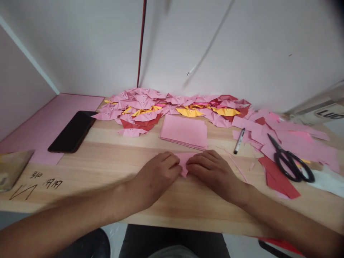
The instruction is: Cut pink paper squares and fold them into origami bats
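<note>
A small folded piece of pink paper (185, 163) lies on the wooden table between my two hands. My left hand (163, 172) has its fingers curled and pressed on the paper's left side. On its right side, the fingers of my right hand (212, 170) are bent together over the paper. Most of the piece is hidden under my fingers. Just beyond it sits a stack of pink paper sheets (184, 130). Farther back, a long heap of folded paper pieces (143, 102) in pink, yellow and red runs along the wall, several with small dots drawn on them.
At left a black phone (73, 130) rests on a large pink sheet (43, 147), near a yellowish packet (13, 170). To the right are a marker pen (239, 141), black-handled scissors (288, 161), pink paper scraps (303, 143) and red paper (278, 179). A cable (196, 66) hangs against the wall.
</note>
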